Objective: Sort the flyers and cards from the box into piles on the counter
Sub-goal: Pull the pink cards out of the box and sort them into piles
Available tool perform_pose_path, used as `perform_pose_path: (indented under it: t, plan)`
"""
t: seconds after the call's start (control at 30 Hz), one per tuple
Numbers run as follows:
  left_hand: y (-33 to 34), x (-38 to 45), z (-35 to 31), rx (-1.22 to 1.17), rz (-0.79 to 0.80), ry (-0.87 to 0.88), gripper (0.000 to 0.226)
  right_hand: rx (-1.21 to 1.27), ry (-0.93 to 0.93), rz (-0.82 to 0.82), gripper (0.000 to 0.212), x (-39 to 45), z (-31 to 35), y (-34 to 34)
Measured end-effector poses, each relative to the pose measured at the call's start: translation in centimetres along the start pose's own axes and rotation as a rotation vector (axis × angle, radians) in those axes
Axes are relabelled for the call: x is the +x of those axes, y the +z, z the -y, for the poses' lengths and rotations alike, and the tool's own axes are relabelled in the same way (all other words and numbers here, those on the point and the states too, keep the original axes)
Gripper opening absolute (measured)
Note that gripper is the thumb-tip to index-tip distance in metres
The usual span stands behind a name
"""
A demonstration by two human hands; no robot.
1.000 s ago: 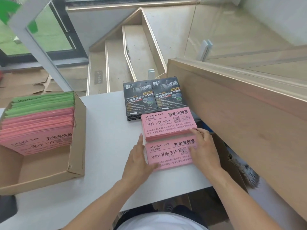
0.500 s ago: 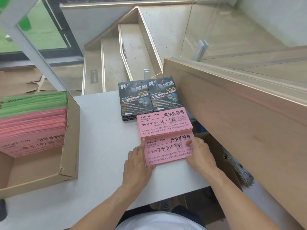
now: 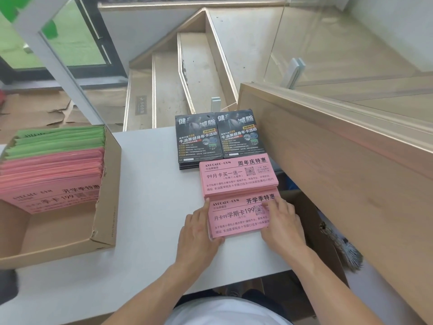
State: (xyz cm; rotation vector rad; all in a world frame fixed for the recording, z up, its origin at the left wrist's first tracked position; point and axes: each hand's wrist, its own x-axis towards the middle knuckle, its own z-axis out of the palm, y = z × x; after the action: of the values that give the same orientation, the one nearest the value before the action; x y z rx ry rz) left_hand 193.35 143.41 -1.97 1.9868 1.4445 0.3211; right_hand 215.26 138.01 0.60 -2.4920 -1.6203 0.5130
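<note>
both hands frame the near pink stack [image 3: 236,218] on the white counter [image 3: 145,207]: the left hand [image 3: 199,233] lies flat against that stack's left edge with its fingers straight, its grip loose and holding nothing, while the right hand [image 3: 281,227] rests on the stack's right side, fingers stretched out over the top sheet and pressing it down, not curled round it.

taking that near pink stack as the mark, a second pink stack [image 3: 237,175] sits just beyond it, touching or slightly overlapping its far edge, with different black print on top. beyond that again lie two piles of dark flyers [image 3: 219,136] side by side, touching each other.

well off to the left of the near pink stack stands an open cardboard box [image 3: 103,205] on the same counter. inside it leans a thick row of sheets, pink cards [image 3: 51,177] toward the front and green cards [image 3: 58,140] behind them.

to the right of the stack rises a wooden ledge [image 3: 328,146], and past the dark flyers a staircase [image 3: 173,85] drops away.
</note>
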Motion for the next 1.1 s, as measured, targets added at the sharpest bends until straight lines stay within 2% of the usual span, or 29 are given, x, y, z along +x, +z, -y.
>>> perform_pose_path:
  t: [0.2, 0.3, 0.47, 0.57, 0.67, 0.8, 0.87, 1.0, 1.1]
  plan:
    - [-0.7, -0.5, 0.9, -0.172, 0.012, -0.006, 0.106, 0.001, -0.082, 0.042, 0.058, -0.6, 2.7, 0.0]
    - [-1.9, -1.1, 1.5, -0.295, -0.035, -0.007, 0.098, 0.052, -0.136, 0.039, 0.058, -0.8, 5.4, 0.3]
    - [-6.4, -2.7, 2.8, -0.438, -0.265, 0.065, 0.066, 0.121, -0.302, 0.012, 0.043, -0.5, 11.3, 0.9]
    - [-10.6, -3.5, 4.0, -0.427, -0.448, 0.113, 0.051, 0.171, -0.401, 0.001, 0.035, 0.0, 15.6, 1.4]
    - [-14.9, -3.8, 6.4, -0.41, -0.62, 0.084, 0.049, 0.247, -0.505, -0.017, 0.03, 0.4, 20.6, 1.7]
    - [-19.7, -4.0, 11.1, -0.355, -0.731, -0.045, 0.057, 0.317, -0.63, 0.0, 0.035, 0.5, 27.6, 2.0]
    - [-21.8, -4.1, 13.8, -0.274, -0.718, -0.122, 0.058, 0.289, -0.699, 0.003, 0.038, 0.7, 30.8, 2.5]
    - [-25.9, -3.6, 18.8, -0.072, -0.568, -0.222, 0.067, 0.088, -0.771, 0.058, 0.047, 1.3, 36.2, 3.3]
    - [-28.6, -2.7, 21.2, 0.078, -0.451, -0.21, 0.076, -0.051, -0.773, 0.032, 0.05, 1.8, 38.7, 3.7]
